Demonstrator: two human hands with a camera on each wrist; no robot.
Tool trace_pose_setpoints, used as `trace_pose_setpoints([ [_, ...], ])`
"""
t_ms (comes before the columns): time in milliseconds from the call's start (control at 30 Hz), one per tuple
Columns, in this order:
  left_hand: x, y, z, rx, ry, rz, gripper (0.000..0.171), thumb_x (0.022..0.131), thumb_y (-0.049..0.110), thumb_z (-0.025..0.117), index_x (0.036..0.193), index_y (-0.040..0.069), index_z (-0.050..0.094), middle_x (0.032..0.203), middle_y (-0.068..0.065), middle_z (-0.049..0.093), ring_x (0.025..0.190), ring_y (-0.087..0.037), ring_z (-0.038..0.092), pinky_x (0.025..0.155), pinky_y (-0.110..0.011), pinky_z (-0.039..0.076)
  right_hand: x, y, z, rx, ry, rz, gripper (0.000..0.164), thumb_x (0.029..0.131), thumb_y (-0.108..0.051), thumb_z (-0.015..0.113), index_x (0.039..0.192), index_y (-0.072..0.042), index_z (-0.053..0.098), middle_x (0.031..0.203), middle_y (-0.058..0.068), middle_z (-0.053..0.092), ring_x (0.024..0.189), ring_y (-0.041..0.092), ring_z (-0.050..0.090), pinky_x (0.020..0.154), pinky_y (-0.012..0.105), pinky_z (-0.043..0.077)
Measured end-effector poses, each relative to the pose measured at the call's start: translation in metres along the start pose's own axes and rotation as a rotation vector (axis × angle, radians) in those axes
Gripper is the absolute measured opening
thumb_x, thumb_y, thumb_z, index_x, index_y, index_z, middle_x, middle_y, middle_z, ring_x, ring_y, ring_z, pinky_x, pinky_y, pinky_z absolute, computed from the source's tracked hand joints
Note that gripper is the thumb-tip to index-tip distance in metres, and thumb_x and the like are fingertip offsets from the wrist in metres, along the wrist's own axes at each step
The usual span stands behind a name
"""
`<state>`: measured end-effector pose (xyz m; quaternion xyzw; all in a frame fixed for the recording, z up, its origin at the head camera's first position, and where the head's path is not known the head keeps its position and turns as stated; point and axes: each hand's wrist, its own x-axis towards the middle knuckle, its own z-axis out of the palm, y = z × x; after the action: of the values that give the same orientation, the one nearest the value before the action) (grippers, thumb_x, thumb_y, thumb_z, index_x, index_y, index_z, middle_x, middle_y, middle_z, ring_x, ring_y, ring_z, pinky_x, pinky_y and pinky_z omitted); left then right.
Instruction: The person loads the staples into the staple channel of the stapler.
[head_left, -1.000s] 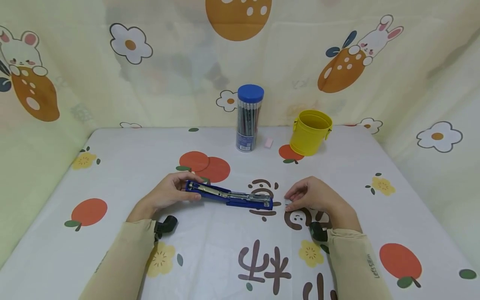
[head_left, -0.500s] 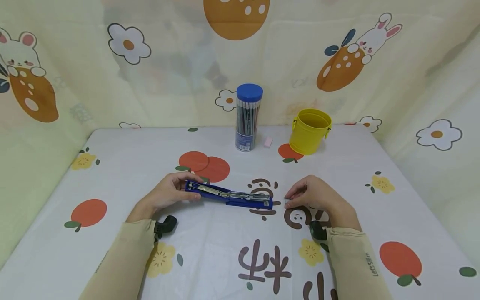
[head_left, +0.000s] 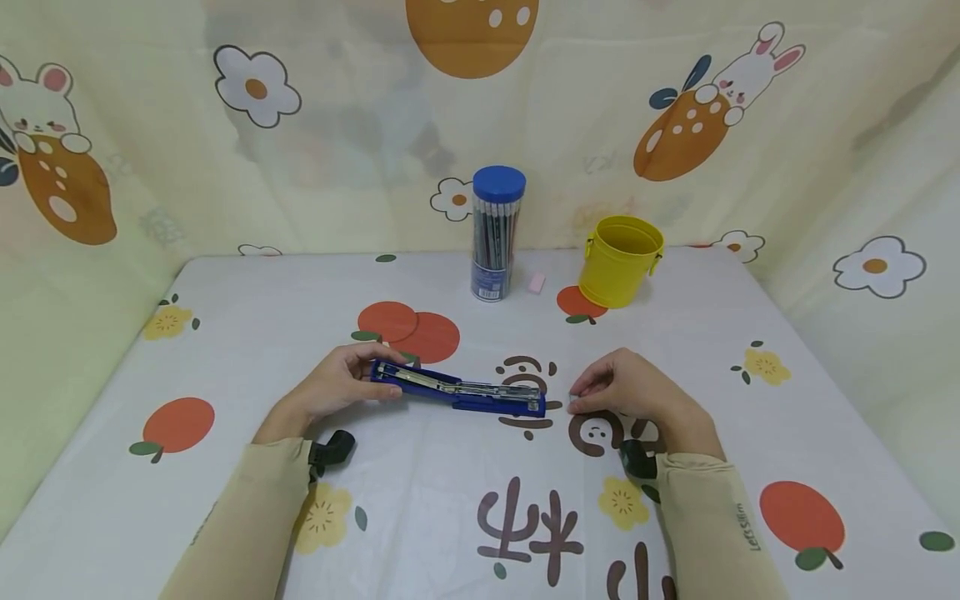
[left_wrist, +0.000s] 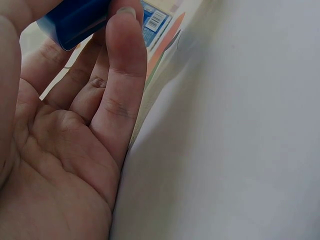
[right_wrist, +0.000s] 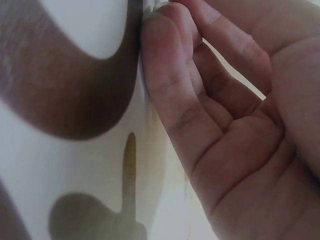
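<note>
A blue stapler lies opened out flat over the tablecloth, its metal magazine and spring parts facing up. At its left end my left hand grips it between thumb and fingers; the left wrist view has a blue end of it at the fingertips. To the right of the stapler, a short gap from its tip, my right hand rests low at the cloth. Its thumb and forefinger pinch a small silvery strip of staples, mostly hidden by the fingers.
Behind the stapler stands a clear tub of pencils with a blue lid. A pink eraser lies next to it, and a yellow bucket is at the back right. A patterned cloth covers the table.
The thumb and forefinger of my right hand have drawn closer together on the small strip. My left hand and the stapler stay put.
</note>
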<state>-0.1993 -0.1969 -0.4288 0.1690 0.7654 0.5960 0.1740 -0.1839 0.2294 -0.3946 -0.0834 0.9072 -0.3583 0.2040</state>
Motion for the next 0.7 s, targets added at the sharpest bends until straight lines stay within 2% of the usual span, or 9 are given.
trace_pose_setpoints([
  [200, 0.000, -0.001, 0.000, 0.002, 0.003, 0.000, 0.046, 0.081, 0.010, 0.085, 0.123, 0.004, 0.067, 0.119, -0.016, 0.063, 0.088, -0.025, 0.059, 0.072, -0.025, 0.051, 0.000, 0.000, -0.001, 0.025, 0.007, -0.047, 0.020, 0.083, -0.027, 0.085, 0.094, -0.012, 0.079, 0.082, 0.001, 0.072, 0.075, 0.021, 0.064, 0.076, 0.035, 0.053],
  [467, 0.000, 0.002, 0.000, 0.010, 0.010, 0.007, 0.046, 0.081, 0.008, 0.085, 0.123, 0.004, 0.067, 0.118, -0.017, 0.063, 0.085, -0.024, 0.058, 0.070, -0.024, 0.049, -0.001, -0.006, -0.002, 0.047, 0.084, -0.133, 0.020, 0.083, -0.028, 0.086, 0.094, -0.013, 0.079, 0.085, 0.000, 0.073, 0.079, 0.023, 0.063, 0.078, 0.036, 0.053],
  [700, 0.001, 0.001, 0.000, 0.044, 0.015, 0.020, 0.044, 0.081, 0.009, 0.085, 0.122, 0.005, 0.068, 0.118, -0.014, 0.063, 0.083, -0.023, 0.055, 0.067, -0.024, 0.045, -0.003, -0.017, -0.001, 0.057, 0.121, -0.201, 0.021, 0.084, -0.029, 0.085, 0.096, -0.013, 0.079, 0.087, -0.001, 0.073, 0.080, 0.023, 0.063, 0.077, 0.032, 0.054],
])
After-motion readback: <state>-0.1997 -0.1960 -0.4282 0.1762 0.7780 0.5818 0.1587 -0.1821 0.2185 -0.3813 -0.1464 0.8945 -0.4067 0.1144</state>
